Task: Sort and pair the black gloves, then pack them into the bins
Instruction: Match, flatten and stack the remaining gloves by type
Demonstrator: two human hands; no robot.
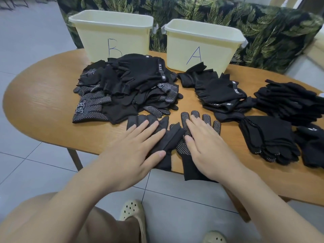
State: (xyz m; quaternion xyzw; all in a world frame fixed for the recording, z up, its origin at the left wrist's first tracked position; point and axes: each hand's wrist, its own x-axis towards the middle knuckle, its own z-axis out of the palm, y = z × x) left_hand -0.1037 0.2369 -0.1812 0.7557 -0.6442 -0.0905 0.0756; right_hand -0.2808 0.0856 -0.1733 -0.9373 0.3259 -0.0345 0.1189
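Two black gloves lie side by side at the table's near edge. My left hand [135, 149] presses flat on the plain black glove [168, 139]. My right hand [208, 146] lies flat on the white-dotted glove [206, 120], whose cuff hangs over the edge. A big unsorted heap of black gloves [126, 88] fills the table's middle left. Smaller stacks sit to the right: fingerless gloves [219, 92], a dotted stack [268, 137] and a thick stack [289, 100]. Two pale yellow bins stand at the back, bin B [112, 32] and bin A [203, 44].
The oval wooden table [43, 102] has bare wood at its left end. A leaf-patterned sofa [263, 32] stands behind the bins. Grey tiled floor and my sandalled feet [133, 213] show below the table edge.
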